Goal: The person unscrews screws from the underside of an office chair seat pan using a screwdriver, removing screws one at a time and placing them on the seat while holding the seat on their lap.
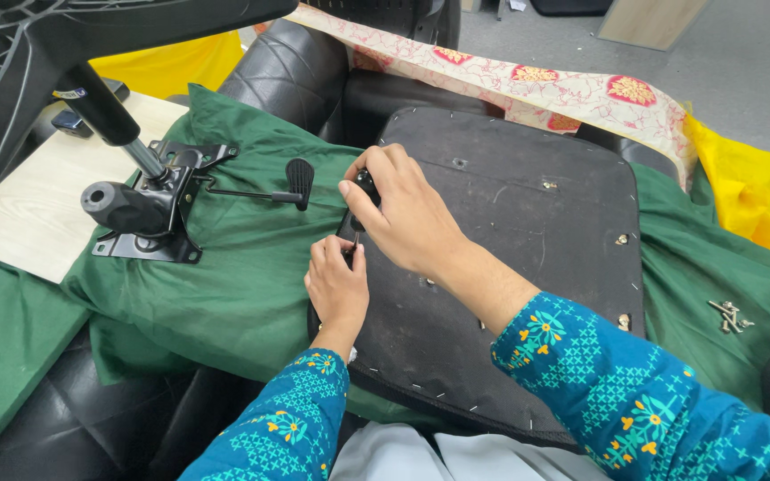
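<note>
Head view shows a black-handled screwdriver (364, 200) held upright at the left edge of an upturned chair seat base (510, 267), a black board with staples along its rim, lying across the person's lap and a green cloth (242, 267). The right hand (407, 218) is wrapped around the handle from above, fingers closed on it. The left hand (336, 285) sits just below, fingertips pinched together at the shaft near the tip. Whether a screw sits under the tip cannot be told; the fingers hide that spot.

Risks, as judged from this position:

1. Tip slip. The left fingertips are right beside the working end. If the driver cams out under downward pressure, it could jab them.
2. Seat shift. The base rests on soft cloth and the lap, not on a firm support. Pressure near its edge may tip or slide it.
3. Cloth snag. The green cloth is bunched against the seat edge and could catch under the tip.
4. Lost hardware. Loose screws (729, 316) lie on the sloping cloth to the right, well apart from the hands; a jolt could roll them off.

Further left, the chair tilt mechanism (149, 209) with its lever (298, 183) lies on the cloth, partly over a pale wooden board (37, 214).
</note>
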